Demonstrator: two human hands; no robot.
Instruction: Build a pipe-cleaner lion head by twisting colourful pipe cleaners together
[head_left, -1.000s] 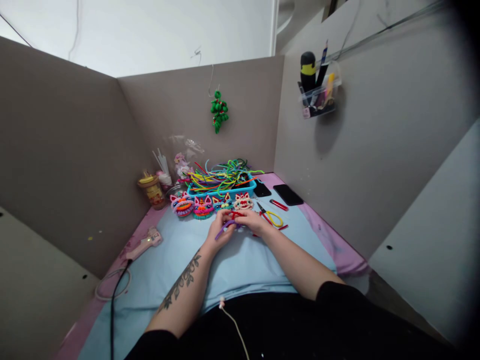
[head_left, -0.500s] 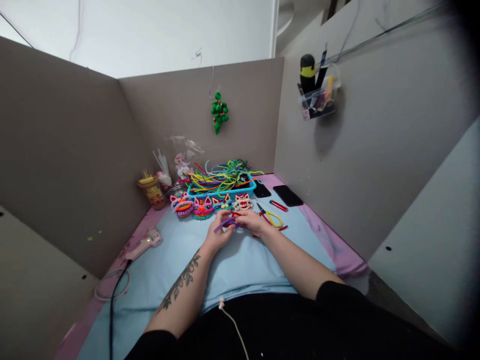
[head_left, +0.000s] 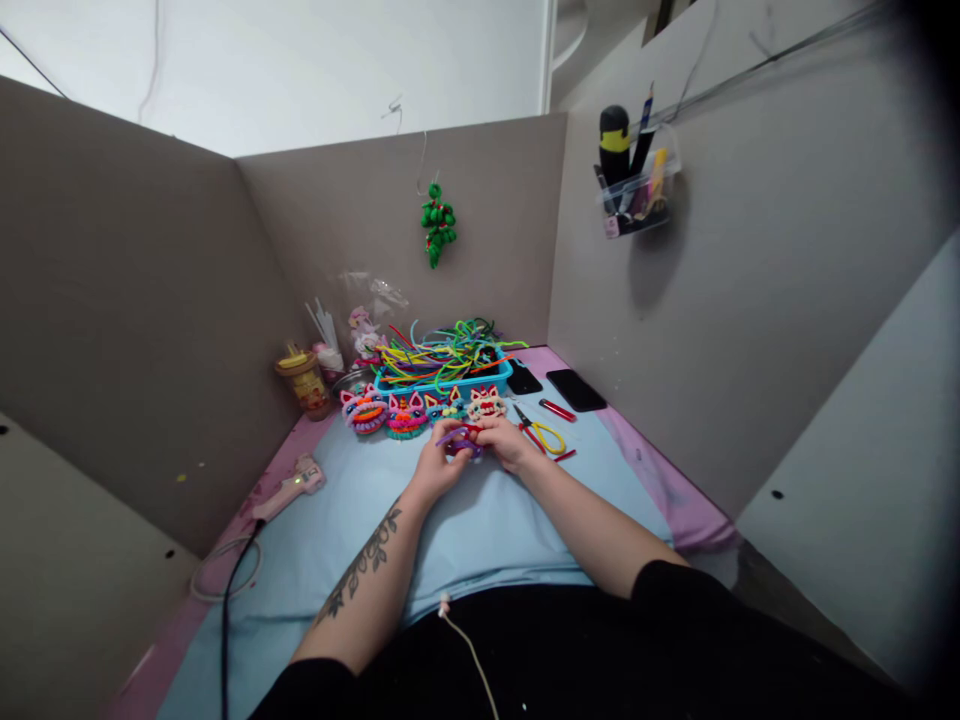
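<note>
Purple and red pipe cleaners (head_left: 468,448), bent together into a small piece, are held between my two hands above the blue cloth. My left hand (head_left: 436,459) is closed around the purple side, thumb toward me. On the red side, my right hand (head_left: 504,442) pinches with its fingertips; exactly where it grips is partly hidden. Just beyond my hands stand several finished pipe-cleaner animal heads, among them a pink one (head_left: 406,416) and a cream one (head_left: 487,404). Scissors with yellow and red handles (head_left: 551,438) lie right of my right hand, beside a red pipe-cleaner piece (head_left: 565,456).
A blue basket (head_left: 450,388) heaped with colourful pipe cleaners stands at the back. A pink glue gun (head_left: 297,482) with a cord lies left, a lidded cup (head_left: 304,384) behind it. Two phones, one black (head_left: 575,391), and a red cutter (head_left: 557,411) lie right. Grey panels enclose the table.
The purple pipe cleaner has turned in my fingers, its loose end now higher and less slanted. My hands have shifted only slightly.
</note>
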